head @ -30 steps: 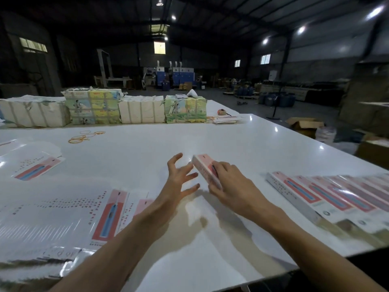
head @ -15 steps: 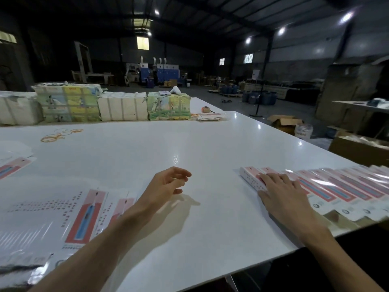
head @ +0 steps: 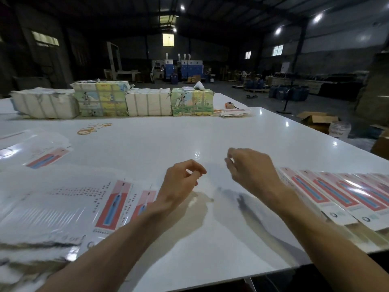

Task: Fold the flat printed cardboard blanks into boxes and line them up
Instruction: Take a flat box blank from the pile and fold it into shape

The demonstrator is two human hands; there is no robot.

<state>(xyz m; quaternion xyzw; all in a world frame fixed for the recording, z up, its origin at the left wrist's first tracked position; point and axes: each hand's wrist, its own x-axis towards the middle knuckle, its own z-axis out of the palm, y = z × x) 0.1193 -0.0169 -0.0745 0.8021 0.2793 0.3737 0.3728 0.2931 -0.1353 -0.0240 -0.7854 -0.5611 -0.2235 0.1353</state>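
A row of folded pink-and-white boxes (head: 336, 192) lies side by side along the right of the white table (head: 189, 131). Flat printed blanks (head: 63, 207) with a red and blue panel are heaped at the near left. More blanks (head: 40, 154) lie farther left. My left hand (head: 179, 184) hovers over the table's middle with fingers loosely curled, holding nothing. My right hand (head: 250, 169) hovers beside it, just left of the box row, fingers relaxed and bent, also holding nothing. The two hands are apart from each other.
Wrapped bundles (head: 101, 100) stand in a line along the far side of the table. Rubber bands (head: 90, 128) lie in front of them, and a small stack of cards (head: 233, 112) sits at the far right. Cardboard cartons (head: 317, 121) stand on the floor to the right.
My right hand carried a folded box to the right, set it at the left end of the row, then came back toward the middle without it. My left hand curled its fingers.
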